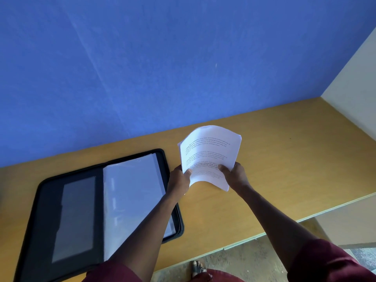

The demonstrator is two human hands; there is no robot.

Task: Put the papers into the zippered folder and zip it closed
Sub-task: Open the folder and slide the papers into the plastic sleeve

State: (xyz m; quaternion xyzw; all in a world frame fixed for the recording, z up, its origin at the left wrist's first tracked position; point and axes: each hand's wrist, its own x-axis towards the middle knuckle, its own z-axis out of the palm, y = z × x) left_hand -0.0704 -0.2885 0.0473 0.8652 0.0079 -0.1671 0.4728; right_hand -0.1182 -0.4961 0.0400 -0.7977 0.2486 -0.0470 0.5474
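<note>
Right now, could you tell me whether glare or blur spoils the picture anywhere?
Head view: sheen whitens the clear sleeve in the open folder; print on the papers is too soft to read; the wide lens bends the table edge.

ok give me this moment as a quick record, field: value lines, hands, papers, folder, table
papers: stack of printed sheets, held up off the table, bowed
left hand: left hand grips the stack's near left edge
right hand: right hand grips the stack's near right edge
folder: black zippered folder lies open flat, left of the papers
folder inside: clear plastic sleeves on the right half, dark pocket on the left half
table: wooden table against a blue wall
task state: papers not yet in folder, zip undone
</note>
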